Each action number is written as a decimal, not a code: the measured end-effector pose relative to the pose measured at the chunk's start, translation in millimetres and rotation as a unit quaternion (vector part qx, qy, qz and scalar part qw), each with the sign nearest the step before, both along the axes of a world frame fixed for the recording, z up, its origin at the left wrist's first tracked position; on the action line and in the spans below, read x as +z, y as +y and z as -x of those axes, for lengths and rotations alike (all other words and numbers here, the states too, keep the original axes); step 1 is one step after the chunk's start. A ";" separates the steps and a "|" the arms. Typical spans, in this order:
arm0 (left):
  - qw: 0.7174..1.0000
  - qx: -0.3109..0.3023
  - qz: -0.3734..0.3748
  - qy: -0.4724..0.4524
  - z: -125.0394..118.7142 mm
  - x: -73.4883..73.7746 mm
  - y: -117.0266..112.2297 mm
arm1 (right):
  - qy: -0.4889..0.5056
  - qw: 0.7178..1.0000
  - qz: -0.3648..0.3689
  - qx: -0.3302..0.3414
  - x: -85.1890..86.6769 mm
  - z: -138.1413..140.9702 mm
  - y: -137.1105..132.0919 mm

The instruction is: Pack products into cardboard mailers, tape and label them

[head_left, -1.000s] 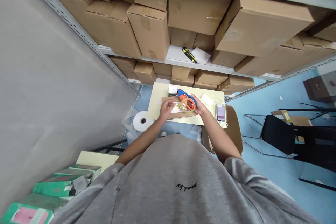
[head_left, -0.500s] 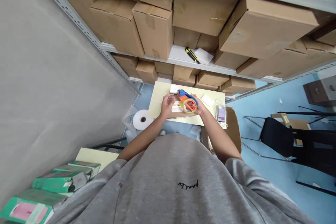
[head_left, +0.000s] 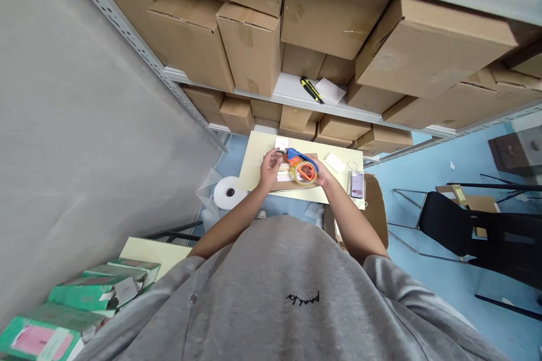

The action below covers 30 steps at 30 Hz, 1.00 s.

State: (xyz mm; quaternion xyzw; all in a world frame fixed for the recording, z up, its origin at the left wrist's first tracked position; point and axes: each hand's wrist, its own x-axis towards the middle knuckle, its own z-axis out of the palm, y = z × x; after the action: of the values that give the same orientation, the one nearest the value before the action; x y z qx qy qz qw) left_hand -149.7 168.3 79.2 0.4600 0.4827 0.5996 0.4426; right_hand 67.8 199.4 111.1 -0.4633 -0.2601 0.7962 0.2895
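My right hand grips a tape dispenser with a blue handle and an orange core, which carries a roll of clear tape. My left hand is curled close to the dispenser, its fingertips near the blue handle. I cannot tell whether those fingers pinch anything. Both hands are above a flat cardboard box lying on a pale yellow table. White sheets lie on the box, partly hidden by my hands and the dispenser.
A white foam roll stands left of the table. A blurred phone and white paper lie on its right side. Cardboard boxes fill the shelves ahead, and a yellow-black utility knife lies on one. A black chair stands right.
My left hand has moved toward the dispenser, closing the gap between my hands. The strip of tape seen extended earlier no longer shows. The view has shifted slightly.
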 end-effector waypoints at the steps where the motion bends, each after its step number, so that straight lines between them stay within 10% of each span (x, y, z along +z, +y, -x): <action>1: 1.000 -0.005 -0.009 0.007 1.4 2.2 0.0 | 0.007 1.000 0.002 -0.002 0.0 -0.3 0.1; 17: 0.980 -0.057 0.093 -0.166 -4.4 20.1 -0.7 | -0.139 0.981 -0.114 -0.078 0.4 -3.0 -6.0; 30: 0.951 -0.025 0.156 -0.264 -1.8 15.4 2.5 | -0.290 0.892 -0.342 0.061 11.5 -15.3 -13.1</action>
State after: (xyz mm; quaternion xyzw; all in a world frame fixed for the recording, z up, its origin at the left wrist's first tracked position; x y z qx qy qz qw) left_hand -148.0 170.9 94.6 0.2221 0.4245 0.6057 0.6353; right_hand 83.1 186.3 122.6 -0.5290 -0.6169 0.5041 0.2924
